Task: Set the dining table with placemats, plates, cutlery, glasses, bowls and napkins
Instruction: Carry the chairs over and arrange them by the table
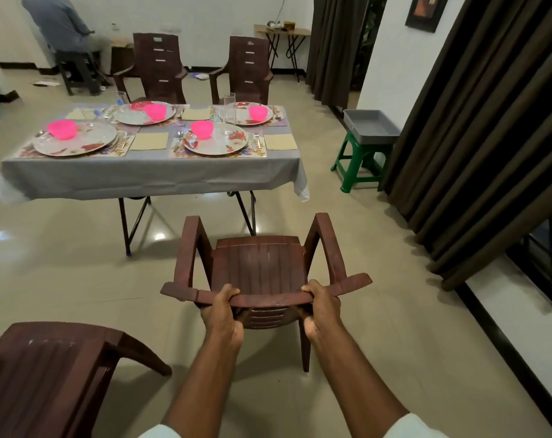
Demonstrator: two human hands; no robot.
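A brown plastic chair (258, 263) stands on the floor in front of me, its seat facing the table. My left hand (222, 314) and my right hand (320, 311) both grip the top edge of its backrest. Beyond it the dining table (148, 175) wears a grey cloth. On it lie floral placemats (217, 153), flowered plates (216, 143), pink bowls (202, 128), yellow napkins (280, 142), cutlery (178, 141) and clear glasses (229, 105).
A second brown chair (47, 371) stands at my lower left. Two more chairs (159, 66) sit behind the table. A green stool (360, 159) carries a grey tray (371, 126) at the right, beside dark curtains (476, 128). A person (63, 26) sits at the far left.
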